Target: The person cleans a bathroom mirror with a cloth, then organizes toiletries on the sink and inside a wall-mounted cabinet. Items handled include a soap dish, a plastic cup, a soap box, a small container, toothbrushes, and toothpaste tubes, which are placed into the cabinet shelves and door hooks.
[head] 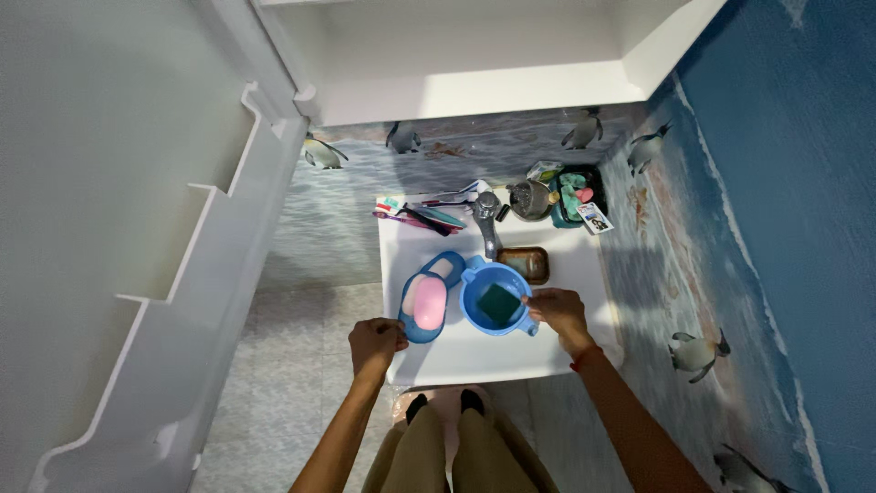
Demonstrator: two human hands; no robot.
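My left hand [375,341] rests with curled fingers at the near left edge of a blue soap dish [408,321] that carries a pink soap bar [429,302]. My right hand [557,310] grips the right rim of a round blue bowl [473,309] sitting in a white washbasin [474,358]. A dark green sponge [499,303] lies inside the bowl. A metal tap [488,222] stands just behind the bowl.
Toothbrushes and a tube [424,215] lie at the basin's back left. A brown dish [526,263], a metal pot [533,198] and a black basket of items [577,196] sit at the back right. White shelving [182,274] rises on the left, a blue penguin-patterned wall [766,237] on the right.
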